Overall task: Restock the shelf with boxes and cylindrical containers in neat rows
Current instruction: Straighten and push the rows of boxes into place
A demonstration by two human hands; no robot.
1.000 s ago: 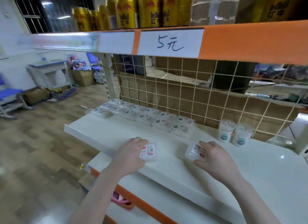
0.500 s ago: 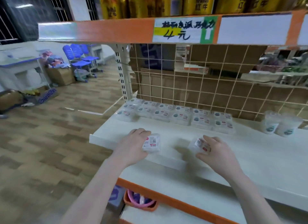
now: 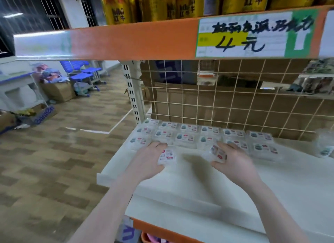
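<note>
Small clear plastic boxes (image 3: pixel 202 137) with printed labels are laid flat in rows at the back left of a white shelf (image 3: pixel 271 185), close against a wire grid back panel (image 3: pixel 235 101). Two more such boxes are held just in front of these rows. One clear box (image 3: pixel 167 156), its white label with red print facing up, is gripped by the left hand (image 3: pixel 147 163), the fingers curled over its far edge and the thumb at its near edge. A second clear box (image 3: pixel 216 153), tilted and blurred, is pinched by the right hand (image 3: pixel 233 164) between curled fingers above and the thumb below. Whether either box touches the shelf surface cannot be told. The two hands are set apart, with a bare strip of shelf between them. At the far right edge of the shelf, clear cylindrical containers (image 3: pixel 324 146) are seen standing upright, partly cut off by the frame. Above, an orange shelf edge (image 3: pixel 133 41) carries a handwritten price tag (image 3: pixel 242 36), and gold cans (image 3: pixel 162 5) are lined up on that upper shelf. To the left, a wood-patterned floor (image 3: pixel 54 152), blue chairs (image 3: pixel 81 72) and a cardboard carton (image 3: pixel 57 90) are visible.
</note>
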